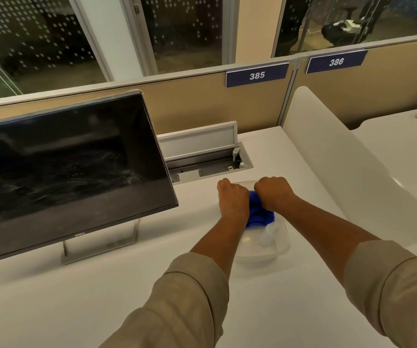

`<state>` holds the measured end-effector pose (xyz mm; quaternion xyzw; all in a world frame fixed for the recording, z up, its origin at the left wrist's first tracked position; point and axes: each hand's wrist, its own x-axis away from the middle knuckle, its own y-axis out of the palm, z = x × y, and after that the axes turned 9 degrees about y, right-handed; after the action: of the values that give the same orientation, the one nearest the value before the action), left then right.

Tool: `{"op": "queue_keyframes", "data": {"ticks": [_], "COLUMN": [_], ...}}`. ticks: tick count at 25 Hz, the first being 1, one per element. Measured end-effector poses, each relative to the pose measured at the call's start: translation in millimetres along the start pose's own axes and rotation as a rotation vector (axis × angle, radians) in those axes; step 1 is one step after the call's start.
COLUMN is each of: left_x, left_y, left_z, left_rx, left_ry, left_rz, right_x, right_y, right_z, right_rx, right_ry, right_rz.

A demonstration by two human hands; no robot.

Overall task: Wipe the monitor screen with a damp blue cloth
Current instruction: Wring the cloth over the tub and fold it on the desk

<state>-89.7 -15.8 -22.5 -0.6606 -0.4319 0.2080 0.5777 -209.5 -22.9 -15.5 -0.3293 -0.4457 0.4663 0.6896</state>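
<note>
A dark monitor (64,167) with streaks and specks on its screen stands at the left of the white desk (76,297), tilted on a metal stand. To its right, my left hand (232,199) and my right hand (274,192) are both closed on a bunched blue cloth (260,212), fists side by side. The cloth hangs over a clear bowl (277,247) that seems to hold water. Most of the cloth is hidden inside my fists.
An open cable tray (210,162) with a raised lid sits in the desk behind the bowl. Tan partition panels with labels 385 (257,75) and 386 (336,62) run along the back. A white curved divider (353,167) bounds the desk on the right.
</note>
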Motion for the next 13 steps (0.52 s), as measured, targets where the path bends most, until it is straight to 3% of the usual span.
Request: {"op": "queue_keyframes", "data": {"ticks": [8, 13], "left_x": [8, 23], "left_y": [-6, -19], "left_z": [-12, -33], "left_rx": [0.093, 0.360], "left_ry": [-0.105, -0.040], "left_rz": [0.110, 0.265], "right_x": [24, 49], "right_y": [-12, -35], "right_z": [14, 31], "right_rx": [-0.284, -0.419], "right_ry": [0.084, 0.113], "right_rz": [-0.020, 0.030]}}
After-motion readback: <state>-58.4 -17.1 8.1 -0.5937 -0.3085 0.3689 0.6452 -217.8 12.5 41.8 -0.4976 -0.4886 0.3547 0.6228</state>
